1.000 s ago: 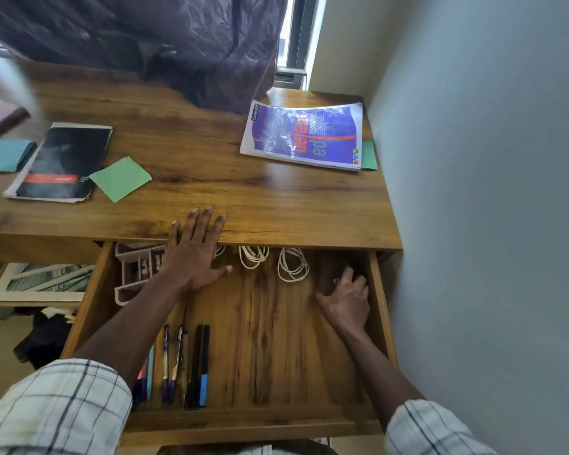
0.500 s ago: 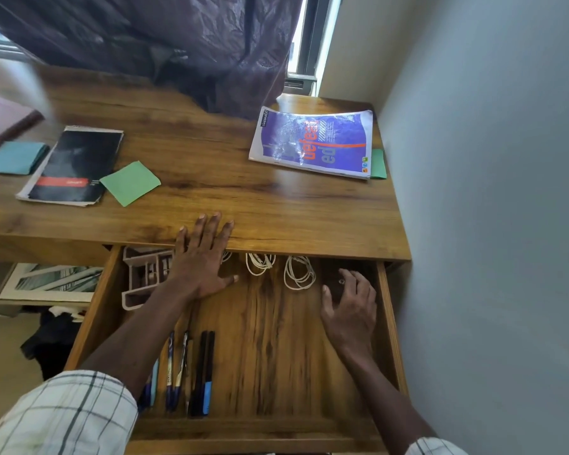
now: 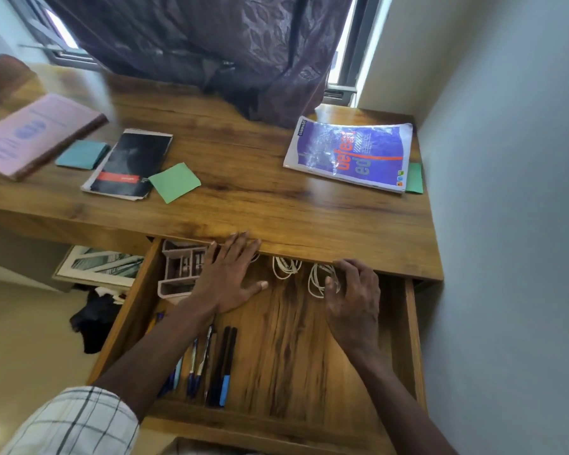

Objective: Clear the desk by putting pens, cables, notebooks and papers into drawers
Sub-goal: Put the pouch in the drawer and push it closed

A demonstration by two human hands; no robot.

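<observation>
Stowing cables, by the look of it, with pens (image 3: 224, 366) already laid in the near-left part of the drawer (image 3: 412, 339) and two white coils at its back. Right hand (image 3: 353, 300) inside the drawer at back right, fingers curled over a cable (image 3: 316, 280), thumb against the loops; seemingly pinching it, though too blurred to be sure. Left hand (image 3: 225, 280) flat and wide on the drawer floor, left of middle, fingers spread, holding nothing, tips reaching under the worktop (image 3: 243, 205) edge. Tray (image 3: 181, 270) in the drawer's back-left corner. Second cable (image 3: 284, 267) at the drawer's back middle: thin, white, loosely looped, partly hidden under the worktop edge. Likely to spring open unless pressed down. Next, probably: release the coil, draw both hands out of the drawer, reach over its back edge for the flat things. Left to clear, all beyond the drawer on the worktop: black notebook (image 3: 128, 165), blue notebook (image 3: 349, 152) to the far right, pink book (image 3: 30, 136) far left, green paper (image 3: 174, 182), teal paper (image 3: 81, 154), green slip (image 3: 414, 178). Room enough, at a guess, on the drawer's bare middle floor.
</observation>
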